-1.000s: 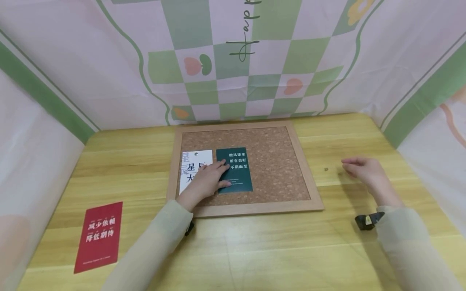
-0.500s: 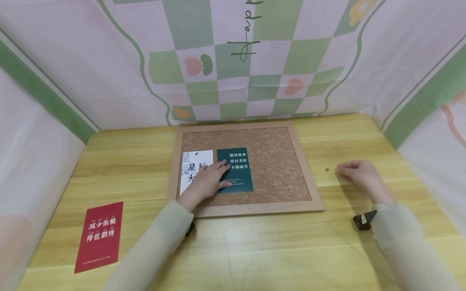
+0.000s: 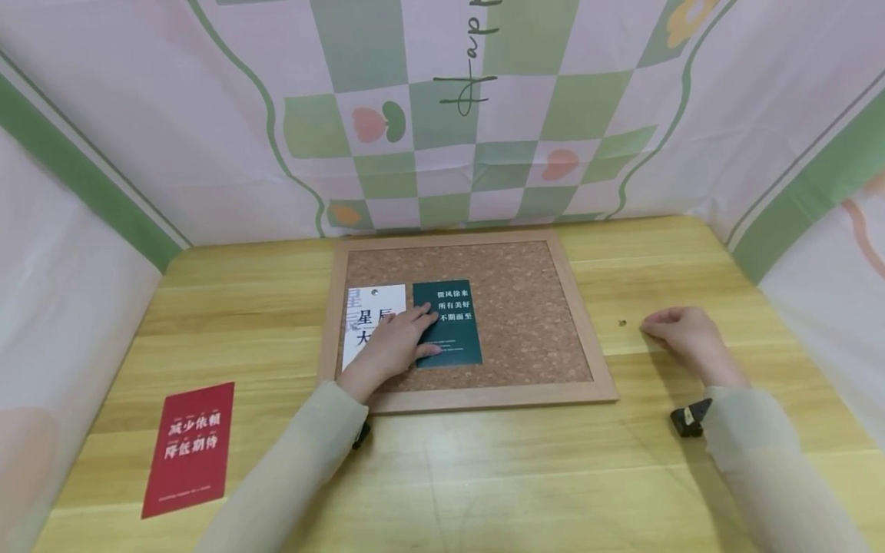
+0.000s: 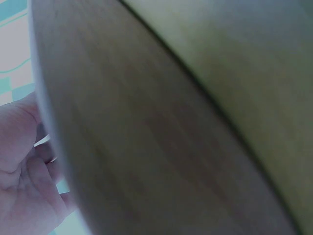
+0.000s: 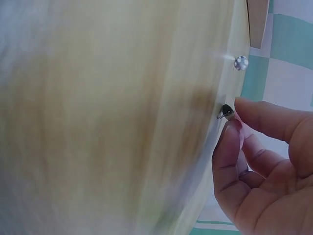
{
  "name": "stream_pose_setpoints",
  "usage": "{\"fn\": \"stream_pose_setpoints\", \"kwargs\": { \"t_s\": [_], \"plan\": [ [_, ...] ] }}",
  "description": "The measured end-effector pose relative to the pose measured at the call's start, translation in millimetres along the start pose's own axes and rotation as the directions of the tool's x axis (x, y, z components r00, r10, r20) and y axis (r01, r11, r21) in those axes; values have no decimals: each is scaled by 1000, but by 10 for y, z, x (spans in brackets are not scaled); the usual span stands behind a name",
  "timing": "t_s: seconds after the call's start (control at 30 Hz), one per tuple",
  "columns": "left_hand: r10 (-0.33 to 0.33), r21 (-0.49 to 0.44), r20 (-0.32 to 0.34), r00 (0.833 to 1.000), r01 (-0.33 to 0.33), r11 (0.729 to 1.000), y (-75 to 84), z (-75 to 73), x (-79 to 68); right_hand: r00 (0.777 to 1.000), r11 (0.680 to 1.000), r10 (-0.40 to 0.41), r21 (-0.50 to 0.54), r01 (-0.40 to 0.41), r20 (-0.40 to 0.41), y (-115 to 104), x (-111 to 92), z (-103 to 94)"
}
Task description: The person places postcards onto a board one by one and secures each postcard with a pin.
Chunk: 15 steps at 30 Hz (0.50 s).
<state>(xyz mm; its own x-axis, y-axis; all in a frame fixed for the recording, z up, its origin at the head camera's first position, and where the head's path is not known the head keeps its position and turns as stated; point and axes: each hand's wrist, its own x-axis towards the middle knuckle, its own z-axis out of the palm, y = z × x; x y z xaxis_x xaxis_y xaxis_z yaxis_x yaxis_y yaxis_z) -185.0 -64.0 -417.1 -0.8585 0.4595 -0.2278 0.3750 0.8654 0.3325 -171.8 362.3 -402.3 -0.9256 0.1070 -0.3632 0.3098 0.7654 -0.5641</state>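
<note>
From the head view, the bench (image 3: 484, 476) has a framed cork board (image 3: 532, 330) lying near the middle of its far edge. My left hand (image 3: 390, 342) rests over it, fingers loosely spread, touching the green card (image 3: 456, 330) and covering part of the white card (image 3: 361, 326) just beside it. The white card carries a silvery tack (image 3: 375, 293) at its top; I see none in the green one, so I judge that fixing the green card is the step in hand. The red card (image 3: 187, 453) lies off the board toward the bench's left edge. Toward the right edge, my right hand (image 3: 684, 334) is low, near a loose pin (image 3: 622, 323). The left wrist view is mostly blurred wood, and I cannot tell there how hard those fingers press. In the right wrist view my thumb and forefinger pinch a small metal pin (image 5: 227, 109), with the loose pin beyond it, nearer the board. The next move, I'd say, calls for bringing the pinched pin to the green card's top while my left fingers stop the card sliding.
</note>
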Motion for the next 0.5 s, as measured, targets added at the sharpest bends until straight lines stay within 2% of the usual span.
{"fn": "stream_pose_setpoints", "kwargs": {
  "t_s": [0.5],
  "plan": [
    [-2, -14, 5, 1000, 2, 1000, 7, -10, -14, 1000, 1000, 9, 18, -9, 14, 17, 15, 3]
  ]
}}
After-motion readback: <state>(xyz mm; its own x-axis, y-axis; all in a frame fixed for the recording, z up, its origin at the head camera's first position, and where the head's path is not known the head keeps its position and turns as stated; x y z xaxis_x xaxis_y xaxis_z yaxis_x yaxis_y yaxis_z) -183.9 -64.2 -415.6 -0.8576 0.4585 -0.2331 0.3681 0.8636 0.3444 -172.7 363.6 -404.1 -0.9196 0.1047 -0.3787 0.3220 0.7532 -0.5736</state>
